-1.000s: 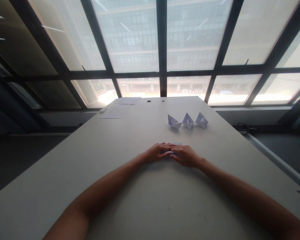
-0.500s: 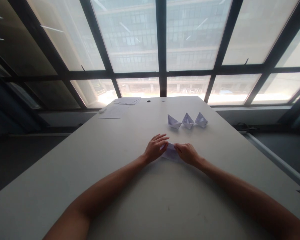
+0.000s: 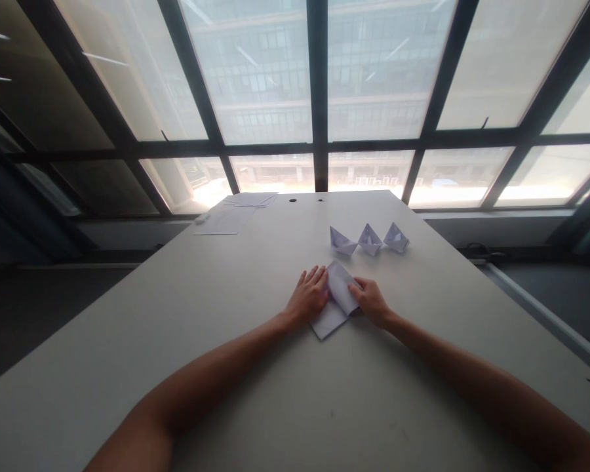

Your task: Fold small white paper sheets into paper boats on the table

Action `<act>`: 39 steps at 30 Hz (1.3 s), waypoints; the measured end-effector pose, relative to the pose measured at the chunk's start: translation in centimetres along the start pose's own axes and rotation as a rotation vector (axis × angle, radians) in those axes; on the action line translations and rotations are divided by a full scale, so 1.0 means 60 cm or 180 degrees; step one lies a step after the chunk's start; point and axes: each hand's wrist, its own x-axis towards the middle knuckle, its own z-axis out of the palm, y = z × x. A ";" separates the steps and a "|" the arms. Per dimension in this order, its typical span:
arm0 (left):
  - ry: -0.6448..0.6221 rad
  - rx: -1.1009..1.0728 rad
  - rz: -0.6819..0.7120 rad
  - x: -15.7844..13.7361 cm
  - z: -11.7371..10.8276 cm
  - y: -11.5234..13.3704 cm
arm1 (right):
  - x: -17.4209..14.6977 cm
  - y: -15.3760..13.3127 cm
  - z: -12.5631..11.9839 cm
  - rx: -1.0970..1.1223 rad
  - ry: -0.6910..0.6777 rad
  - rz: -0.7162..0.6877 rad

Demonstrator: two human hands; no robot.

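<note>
White table [image 3: 255, 406] before bright windows [image 3: 255, 85]

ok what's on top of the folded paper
The left hand rests on the left part of the folded paper, and the right hand has its thumb on the right part. What lies beneath the left hand and that thumb is hidden.

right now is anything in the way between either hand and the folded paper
Nothing visible is: the left hand lies on the left part of the paper, and the right hand has its right edge in its grip. The three boats stand beyond the paper, not between it and either hand.
</note>
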 end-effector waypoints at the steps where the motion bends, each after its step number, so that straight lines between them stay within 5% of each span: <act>1: -0.0132 -0.0077 -0.0030 0.000 0.004 -0.001 | 0.001 0.001 -0.001 0.0071 0.0030 0.0052; 11: -0.0697 -0.0230 -0.0110 0.001 0.014 -0.008 | 0.016 0.019 -0.013 -0.0136 0.0670 0.0163; 17: -0.0989 -0.0203 0.0312 0.001 -0.002 -0.013 | 0.008 0.009 -0.027 -0.1897 0.0780 -0.0275; 25: -0.1091 -0.0360 0.0767 0.004 -0.020 -0.019 | -0.025 -0.024 -0.018 -0.3816 0.0180 -0.1172; 29: -0.1069 -0.0439 0.0884 0.006 -0.027 -0.019 | -0.022 -0.021 -0.019 -0.3764 0.0039 -0.1372; 33: -0.1116 -0.0568 0.1106 0.007 -0.031 -0.021 | -0.015 -0.006 -0.017 -0.3097 -0.0839 -0.1631; 39: -0.0912 -0.0635 0.1015 0.005 -0.030 -0.016 | -0.013 0.006 -0.012 -0.2626 -0.1282 -0.1350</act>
